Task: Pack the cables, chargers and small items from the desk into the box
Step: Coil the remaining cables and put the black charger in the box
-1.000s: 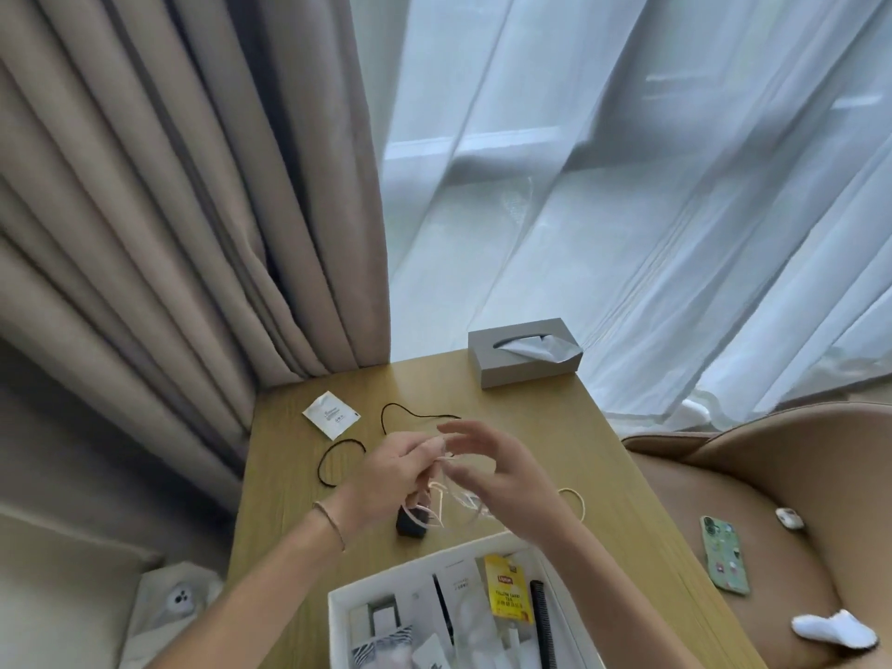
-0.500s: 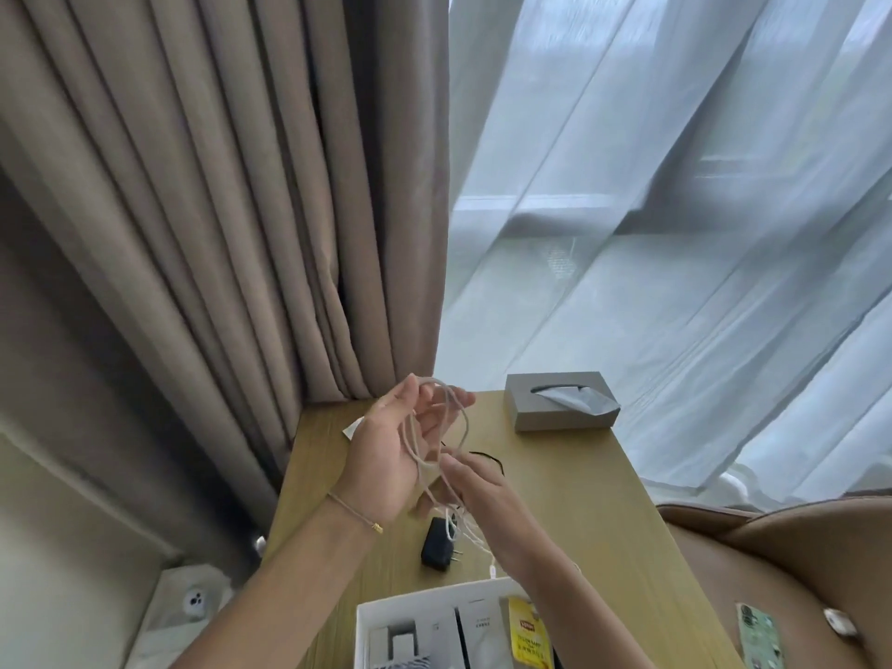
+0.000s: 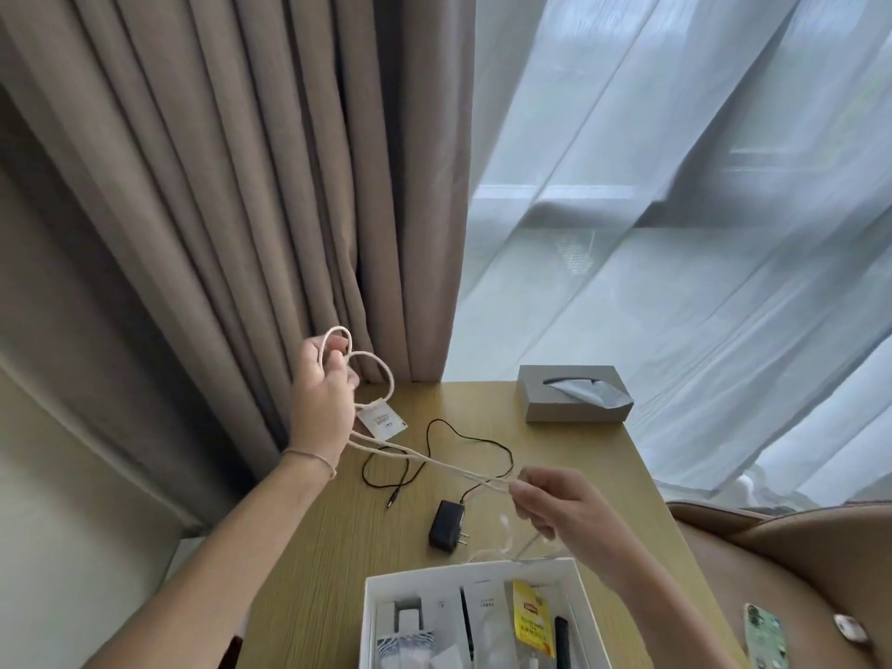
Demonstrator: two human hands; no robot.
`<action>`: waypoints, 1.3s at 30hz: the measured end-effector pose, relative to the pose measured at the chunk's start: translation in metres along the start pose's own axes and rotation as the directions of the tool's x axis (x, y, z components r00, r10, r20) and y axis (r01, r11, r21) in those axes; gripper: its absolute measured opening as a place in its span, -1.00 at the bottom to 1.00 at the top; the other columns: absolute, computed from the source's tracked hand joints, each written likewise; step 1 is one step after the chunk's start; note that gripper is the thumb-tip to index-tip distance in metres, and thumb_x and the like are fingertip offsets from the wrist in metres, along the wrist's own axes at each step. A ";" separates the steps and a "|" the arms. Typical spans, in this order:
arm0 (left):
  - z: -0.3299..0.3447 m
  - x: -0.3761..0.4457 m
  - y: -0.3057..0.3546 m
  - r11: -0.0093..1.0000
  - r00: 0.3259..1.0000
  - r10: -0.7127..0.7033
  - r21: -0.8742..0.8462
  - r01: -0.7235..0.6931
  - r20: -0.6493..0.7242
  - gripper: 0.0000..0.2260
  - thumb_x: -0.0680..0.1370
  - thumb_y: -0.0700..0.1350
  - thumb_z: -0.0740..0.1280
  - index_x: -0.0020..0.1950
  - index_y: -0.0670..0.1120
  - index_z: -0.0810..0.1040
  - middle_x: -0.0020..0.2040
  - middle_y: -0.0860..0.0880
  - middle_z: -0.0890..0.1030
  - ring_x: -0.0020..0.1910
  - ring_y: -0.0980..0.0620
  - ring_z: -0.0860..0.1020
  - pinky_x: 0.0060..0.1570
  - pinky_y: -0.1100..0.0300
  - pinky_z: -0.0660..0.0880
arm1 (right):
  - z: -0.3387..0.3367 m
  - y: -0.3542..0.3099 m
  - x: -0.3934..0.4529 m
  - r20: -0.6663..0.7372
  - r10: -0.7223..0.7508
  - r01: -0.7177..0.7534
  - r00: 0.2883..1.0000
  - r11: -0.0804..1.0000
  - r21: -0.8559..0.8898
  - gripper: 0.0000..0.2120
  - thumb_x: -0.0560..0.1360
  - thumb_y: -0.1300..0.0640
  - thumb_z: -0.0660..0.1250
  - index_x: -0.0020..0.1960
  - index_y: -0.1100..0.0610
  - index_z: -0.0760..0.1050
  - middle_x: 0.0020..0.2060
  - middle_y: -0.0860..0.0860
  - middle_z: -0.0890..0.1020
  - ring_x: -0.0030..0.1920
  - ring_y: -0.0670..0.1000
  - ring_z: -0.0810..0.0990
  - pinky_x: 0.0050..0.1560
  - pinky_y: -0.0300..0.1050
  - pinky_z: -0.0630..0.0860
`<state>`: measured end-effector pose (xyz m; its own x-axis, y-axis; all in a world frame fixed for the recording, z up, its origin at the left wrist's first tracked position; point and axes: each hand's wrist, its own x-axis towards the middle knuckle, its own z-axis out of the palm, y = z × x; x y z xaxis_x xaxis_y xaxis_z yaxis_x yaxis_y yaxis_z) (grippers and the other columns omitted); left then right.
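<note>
My left hand [image 3: 322, 393] is raised over the desk's far left corner, pinching loops of a white cable [image 3: 429, 460]. The cable runs taut down to my right hand [image 3: 555, 504], which pinches its other part above the desk. A black charger [image 3: 446, 525] with a thin black cord [image 3: 463, 439] lies on the wooden desk [image 3: 328, 562] between my hands. A small white packet [image 3: 383, 422] lies beyond it. The open white box [image 3: 470, 569] sits at the near edge, holding a yellow tea packet [image 3: 531, 618], white cartons and dark items.
A grey tissue box [image 3: 572, 395] stands at the desk's far right corner. Beige curtains hang behind on the left, sheer white ones on the right. A tan seat on the right holds a green phone [image 3: 767, 634] and a small white earbud case [image 3: 852, 627].
My hands have drawn apart, stretching the white cable: the left rose with the loops, the right moved right and down. The view shifted, showing more of the desk.
</note>
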<state>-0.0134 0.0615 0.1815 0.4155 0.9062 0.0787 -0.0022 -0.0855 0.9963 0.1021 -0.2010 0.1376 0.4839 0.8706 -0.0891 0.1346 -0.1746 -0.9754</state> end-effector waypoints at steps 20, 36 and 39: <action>0.018 -0.074 -0.026 0.985 0.482 -0.075 0.141 -0.102 0.873 -0.56 0.50 0.38 0.26 -0.32 0.05 0.55 -0.33 -0.01 0.48 -0.38 0.04 0.34 -0.34 0.22 0.31 | 0.013 -0.047 0.026 -0.014 -0.091 0.082 0.996 0.940 -0.331 -0.70 0.60 0.06 0.36 -0.31 0.00 0.55 -0.52 0.00 0.60 -0.47 0.02 0.62 -0.32 0.05 0.58; 0.001 -0.061 -0.033 0.557 0.766 -0.345 -0.538 0.633 0.543 -0.64 0.68 0.05 0.11 -0.09 -0.14 0.55 -0.07 -0.21 0.70 0.00 -0.24 0.69 0.21 -0.17 0.53 | 0.052 0.011 0.022 0.244 0.050 -0.114 0.968 0.960 0.257 -0.77 0.54 0.26 0.42 0.20 0.20 0.56 0.12 0.15 0.71 0.12 0.22 0.69 -0.20 -0.14 0.67; -0.008 -0.041 -0.041 0.541 0.788 -0.386 -0.575 0.614 0.479 -0.61 0.69 0.09 0.11 -0.24 -0.06 0.47 -0.47 0.03 0.39 -0.52 0.05 0.47 -0.24 0.09 0.62 | 0.057 0.022 0.015 0.275 0.114 -0.170 0.955 0.967 0.189 -0.88 0.56 0.22 0.42 0.10 0.18 0.61 -0.03 0.14 0.75 -0.03 0.14 0.73 -0.18 -0.14 0.66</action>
<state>-0.0374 0.0311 0.1376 0.7644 0.5486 -0.3388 -0.2685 0.7485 0.6063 0.0631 -0.1657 0.1038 0.2394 0.9378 -0.2514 -0.1152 -0.2297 -0.9664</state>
